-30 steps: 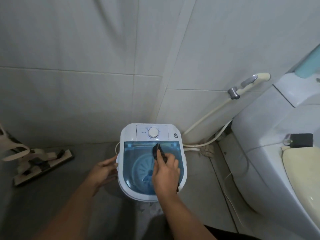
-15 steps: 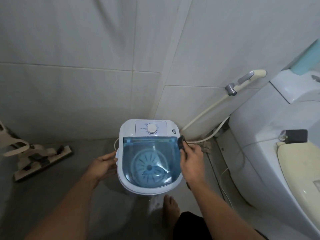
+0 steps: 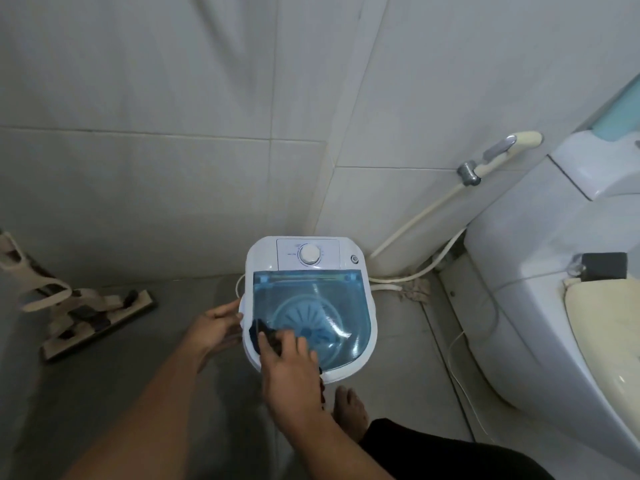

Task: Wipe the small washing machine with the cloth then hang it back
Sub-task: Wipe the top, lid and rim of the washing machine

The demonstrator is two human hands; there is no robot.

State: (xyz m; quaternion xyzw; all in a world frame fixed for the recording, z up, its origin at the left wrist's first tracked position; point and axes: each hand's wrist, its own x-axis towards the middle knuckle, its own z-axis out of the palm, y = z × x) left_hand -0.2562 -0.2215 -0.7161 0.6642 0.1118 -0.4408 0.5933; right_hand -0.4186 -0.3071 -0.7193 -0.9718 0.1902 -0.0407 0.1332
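Pressing dark cloth (image 3: 260,336) onto washer (image 3: 308,306) lid, near-left corner, right hand (image 3: 289,372) gripping it; left hand (image 3: 213,329) open, bracing washer's side.

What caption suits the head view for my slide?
Right hand wipes dark cloth across small white washing machine's blue translucent lid; left hand steadies its side.

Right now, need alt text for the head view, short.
Seen from above, a person's right hand presses a dark cloth on the near-left corner of a small washing machine, while the left hand holds its left side. It sits on a bathroom floor beside a toilet.
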